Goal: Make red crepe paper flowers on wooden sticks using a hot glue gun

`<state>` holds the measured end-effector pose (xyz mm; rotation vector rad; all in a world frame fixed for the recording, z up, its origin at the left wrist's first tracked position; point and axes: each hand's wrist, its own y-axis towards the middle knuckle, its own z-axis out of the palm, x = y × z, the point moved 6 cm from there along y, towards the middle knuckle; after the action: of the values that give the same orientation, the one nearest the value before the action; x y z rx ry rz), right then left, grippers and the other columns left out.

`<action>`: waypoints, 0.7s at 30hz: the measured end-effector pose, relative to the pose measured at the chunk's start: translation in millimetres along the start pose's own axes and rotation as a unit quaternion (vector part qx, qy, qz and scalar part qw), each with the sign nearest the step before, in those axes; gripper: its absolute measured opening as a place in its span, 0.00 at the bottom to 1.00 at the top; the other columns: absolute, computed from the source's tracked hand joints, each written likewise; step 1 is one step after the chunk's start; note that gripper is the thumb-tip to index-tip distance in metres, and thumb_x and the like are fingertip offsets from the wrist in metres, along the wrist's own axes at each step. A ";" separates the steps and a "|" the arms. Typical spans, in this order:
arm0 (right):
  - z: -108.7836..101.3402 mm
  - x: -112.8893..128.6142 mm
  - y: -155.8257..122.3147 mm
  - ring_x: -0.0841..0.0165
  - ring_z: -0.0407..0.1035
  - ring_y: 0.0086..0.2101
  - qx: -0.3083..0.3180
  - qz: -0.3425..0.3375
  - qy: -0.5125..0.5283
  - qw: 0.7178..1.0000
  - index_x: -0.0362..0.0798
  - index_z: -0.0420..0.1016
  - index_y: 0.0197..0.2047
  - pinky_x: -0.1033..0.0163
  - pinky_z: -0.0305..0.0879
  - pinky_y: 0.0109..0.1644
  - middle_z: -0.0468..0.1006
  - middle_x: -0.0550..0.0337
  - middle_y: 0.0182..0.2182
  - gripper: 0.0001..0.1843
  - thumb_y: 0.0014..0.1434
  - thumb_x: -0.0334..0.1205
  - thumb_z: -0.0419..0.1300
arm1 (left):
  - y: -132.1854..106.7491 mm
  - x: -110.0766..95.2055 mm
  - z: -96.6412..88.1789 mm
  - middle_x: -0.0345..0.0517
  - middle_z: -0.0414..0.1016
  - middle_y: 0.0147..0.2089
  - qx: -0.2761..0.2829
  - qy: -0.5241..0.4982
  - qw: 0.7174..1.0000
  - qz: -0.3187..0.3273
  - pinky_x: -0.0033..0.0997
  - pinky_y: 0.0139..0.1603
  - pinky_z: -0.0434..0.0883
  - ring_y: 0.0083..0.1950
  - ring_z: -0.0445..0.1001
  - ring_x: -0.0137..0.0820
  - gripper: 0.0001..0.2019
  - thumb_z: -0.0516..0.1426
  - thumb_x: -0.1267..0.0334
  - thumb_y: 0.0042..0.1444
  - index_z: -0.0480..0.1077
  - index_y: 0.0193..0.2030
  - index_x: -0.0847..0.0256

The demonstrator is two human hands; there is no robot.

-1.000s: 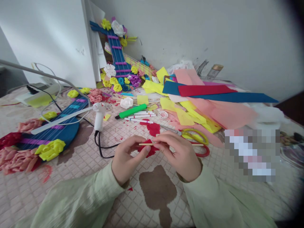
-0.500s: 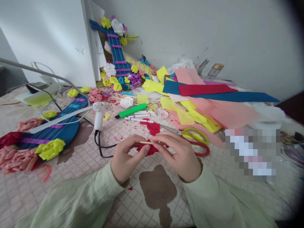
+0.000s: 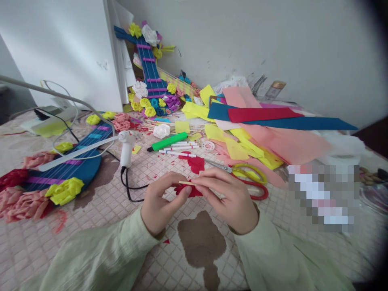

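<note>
"What's done?"
"On the worktop (image 3: pixel 104 210), the nearer guitar (image 3: pixel 90 166) looks complete."
"And undone?"
"Between left hand (image 3: pixel 162 204) and right hand (image 3: pixel 230 200), the red paper (image 3: pixel 195 193) seems unfinished."
"How does it look?"
"Vivid, ragged-edged, partly hidden, crossed by the pale stick (image 3: pixel 184 183) that both hands pinch."

Two hands (image 3: pixel 162 204), one held stick (image 3: pixel 185 183), one glue gun (image 3: pixel 126 151), one pair of scissors (image 3: pixel 228 168)

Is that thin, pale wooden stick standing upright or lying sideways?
Sideways. The thin, pale wooden stick runs nearly level from the left hand to the right hand.
</note>
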<state>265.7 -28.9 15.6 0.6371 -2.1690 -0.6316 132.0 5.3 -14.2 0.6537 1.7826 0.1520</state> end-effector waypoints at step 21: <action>-1.1 0.2 0.6 0.71 0.70 0.32 0.009 -0.002 0.025 1.000 0.47 0.75 0.44 0.66 0.70 0.34 0.74 0.56 0.33 0.13 0.57 0.28 0.55 | -0.8 0.8 -0.9 0.48 0.75 0.32 0.007 0.009 1.000 0.012 0.34 0.35 0.71 0.34 0.73 0.33 0.03 0.56 0.69 0.52 0.71 0.34 0.62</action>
<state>266.2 -28.8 16.8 0.6611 -2.1284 -0.5934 130.8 5.3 -14.9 0.6860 1.7957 0.1629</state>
